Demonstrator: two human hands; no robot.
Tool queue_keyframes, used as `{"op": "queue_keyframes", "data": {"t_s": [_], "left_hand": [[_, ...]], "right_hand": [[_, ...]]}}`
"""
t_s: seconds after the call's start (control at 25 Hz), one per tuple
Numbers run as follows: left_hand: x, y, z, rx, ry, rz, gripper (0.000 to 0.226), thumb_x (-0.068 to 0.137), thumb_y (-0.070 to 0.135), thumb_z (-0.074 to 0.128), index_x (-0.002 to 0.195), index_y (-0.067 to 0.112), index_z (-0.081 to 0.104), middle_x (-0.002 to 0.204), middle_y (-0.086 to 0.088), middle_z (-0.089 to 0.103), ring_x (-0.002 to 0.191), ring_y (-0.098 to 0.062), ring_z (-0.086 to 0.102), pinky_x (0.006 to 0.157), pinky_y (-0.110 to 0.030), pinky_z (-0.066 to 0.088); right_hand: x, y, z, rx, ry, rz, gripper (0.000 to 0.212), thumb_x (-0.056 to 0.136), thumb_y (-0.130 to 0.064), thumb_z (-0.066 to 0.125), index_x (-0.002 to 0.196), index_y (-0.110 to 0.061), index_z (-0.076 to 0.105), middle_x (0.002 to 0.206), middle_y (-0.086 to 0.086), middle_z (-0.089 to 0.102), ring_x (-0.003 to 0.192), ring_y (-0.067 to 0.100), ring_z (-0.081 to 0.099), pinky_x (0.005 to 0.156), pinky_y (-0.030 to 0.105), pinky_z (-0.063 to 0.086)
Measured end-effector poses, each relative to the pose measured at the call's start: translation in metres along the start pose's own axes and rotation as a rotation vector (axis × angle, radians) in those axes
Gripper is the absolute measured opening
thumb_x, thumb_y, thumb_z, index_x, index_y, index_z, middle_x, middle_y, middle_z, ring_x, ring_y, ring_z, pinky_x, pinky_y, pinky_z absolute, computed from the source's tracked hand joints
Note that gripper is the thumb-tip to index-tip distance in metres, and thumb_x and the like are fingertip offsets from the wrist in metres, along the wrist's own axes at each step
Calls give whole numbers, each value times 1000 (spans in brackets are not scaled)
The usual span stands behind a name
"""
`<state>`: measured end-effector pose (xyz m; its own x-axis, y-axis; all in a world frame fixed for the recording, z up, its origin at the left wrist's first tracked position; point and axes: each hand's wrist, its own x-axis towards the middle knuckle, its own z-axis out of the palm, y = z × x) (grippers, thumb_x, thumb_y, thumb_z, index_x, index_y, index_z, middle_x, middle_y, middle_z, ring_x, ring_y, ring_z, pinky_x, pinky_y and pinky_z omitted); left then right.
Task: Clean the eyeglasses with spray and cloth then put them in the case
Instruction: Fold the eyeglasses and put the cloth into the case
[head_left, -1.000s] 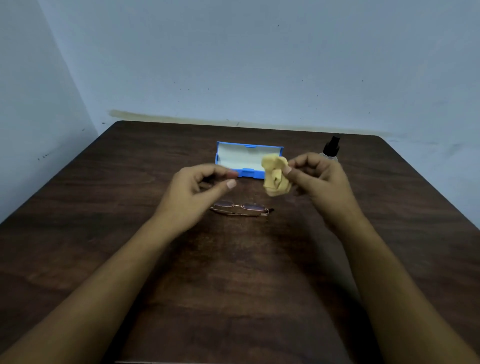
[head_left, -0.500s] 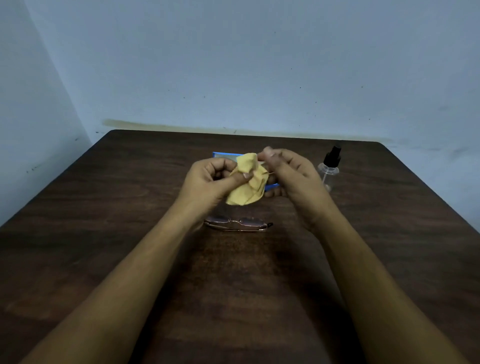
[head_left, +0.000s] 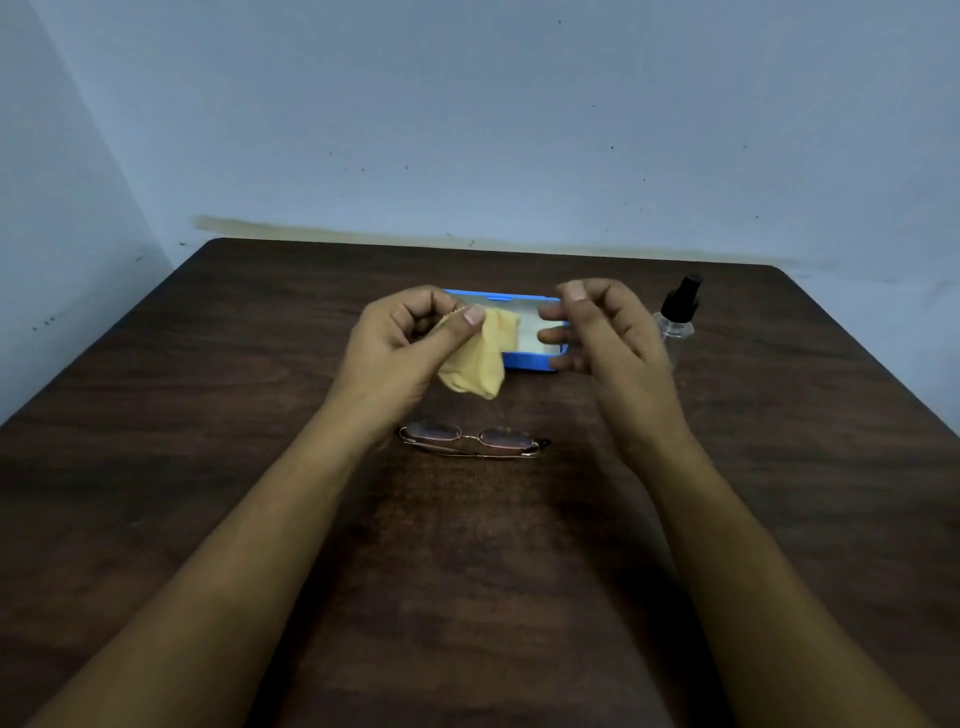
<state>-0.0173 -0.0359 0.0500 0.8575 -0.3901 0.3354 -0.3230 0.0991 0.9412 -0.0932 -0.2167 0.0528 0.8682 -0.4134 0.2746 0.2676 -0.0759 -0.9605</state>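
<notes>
A crumpled yellow cloth (head_left: 480, 358) hangs from my left hand (head_left: 410, 348), which pinches its top edge between thumb and fingers above the table. My right hand (head_left: 597, 332) hovers just right of the cloth, fingers loosely spread and holding nothing. The folded thin-rimmed eyeglasses (head_left: 470, 439) lie flat on the table below and between my hands. Behind my hands the blue case (head_left: 524, 358) lies open, partly hidden by them. A clear spray bottle (head_left: 675, 322) with a black nozzle stands upright right of the case, close behind my right hand.
The dark wooden table (head_left: 208, 415) sits in a corner, with pale blue walls (head_left: 467, 130) behind it and to the left. Its rounded far corners and right edge are in view.
The cloth passed from my right hand to my left. Both hands held it half a second ago; now my right hand has let go and moved away to the right.
</notes>
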Motion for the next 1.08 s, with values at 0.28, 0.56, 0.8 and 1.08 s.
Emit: {"op": "queue_keyframes", "data": {"t_s": [0.28, 0.56, 0.8, 1.08], "left_hand": [[-3, 15, 3, 165, -125, 138, 6, 90, 16, 76, 94, 15, 80, 87, -2, 79, 82, -13, 70, 77, -34, 56], [-9, 24, -9, 187, -37, 81, 5, 90, 12, 76, 91, 15, 80, 86, -7, 79, 81, -16, 69, 79, -36, 56], [-16, 30, -16, 321, 92, 134, 19, 92, 26, 75, 81, 10, 75, 82, -14, 76, 77, -28, 69, 76, -51, 55], [-25, 25, -22, 328, 213, 5, 30, 97, 49, 61, 91, 23, 73, 94, -13, 75, 89, -32, 70, 87, -58, 56]], "right_hand": [[-12, 2, 1, -53, -256, -98, 14, 89, 0, 74, 97, 10, 68, 87, 19, 72, 78, 21, 65, 71, 34, 54], [-12, -8, -6, 266, -128, 26, 10, 94, -12, 66, 89, -3, 65, 69, 1, 69, 60, 9, 62, 57, 24, 55], [-12, -11, -6, 315, -95, 89, 16, 87, -27, 73, 86, -10, 73, 76, 3, 72, 66, 13, 63, 63, 31, 55], [-14, -24, -5, 436, -231, 75, 18, 89, -4, 66, 106, -9, 67, 92, 3, 74, 78, 11, 68, 68, 28, 56]]}}
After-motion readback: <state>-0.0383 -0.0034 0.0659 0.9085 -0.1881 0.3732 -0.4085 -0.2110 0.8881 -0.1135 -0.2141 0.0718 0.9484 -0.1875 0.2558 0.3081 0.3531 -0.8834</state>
